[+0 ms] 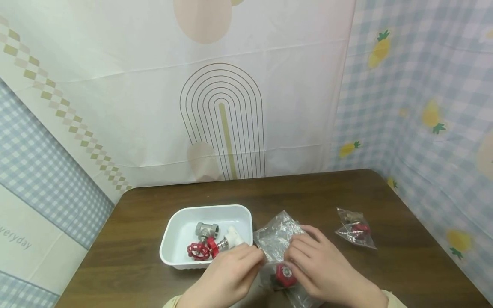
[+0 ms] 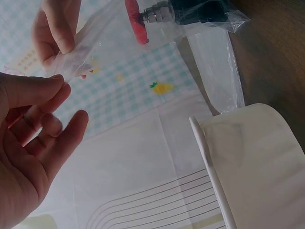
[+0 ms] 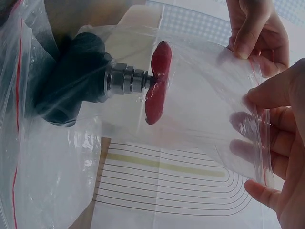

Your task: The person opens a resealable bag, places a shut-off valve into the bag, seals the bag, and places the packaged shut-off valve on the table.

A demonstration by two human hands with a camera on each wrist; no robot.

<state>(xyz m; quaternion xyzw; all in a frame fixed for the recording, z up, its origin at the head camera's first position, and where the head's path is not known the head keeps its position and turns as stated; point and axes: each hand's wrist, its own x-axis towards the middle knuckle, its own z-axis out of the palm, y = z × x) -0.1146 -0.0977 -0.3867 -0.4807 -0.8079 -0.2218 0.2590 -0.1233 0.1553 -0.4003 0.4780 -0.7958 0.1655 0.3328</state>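
Note:
A clear zip bag (image 3: 200,109) with a red seal line is stretched between both hands. Inside it lies a valve (image 3: 71,81) with a dark body, a metal nut and a red handle (image 1: 285,275). My left hand (image 1: 231,273) pinches one corner of the bag's mouth between thumb and forefinger, its other fingers loosely bent in the left wrist view. Along the same edge, my right hand (image 1: 323,265) grips the plastic between its thumb and fingers. In the right wrist view the two hands are close together at the mouth, with the valve toward the far end.
A white tray (image 1: 169,239) left of the hands holds several valves, one grey (image 1: 207,229) with a red handwheel and one white (image 1: 233,237). Another clear bag (image 1: 279,231) lies beside the tray. At the right of the brown table (image 1: 154,286) is a bagged red-handled part (image 1: 359,230).

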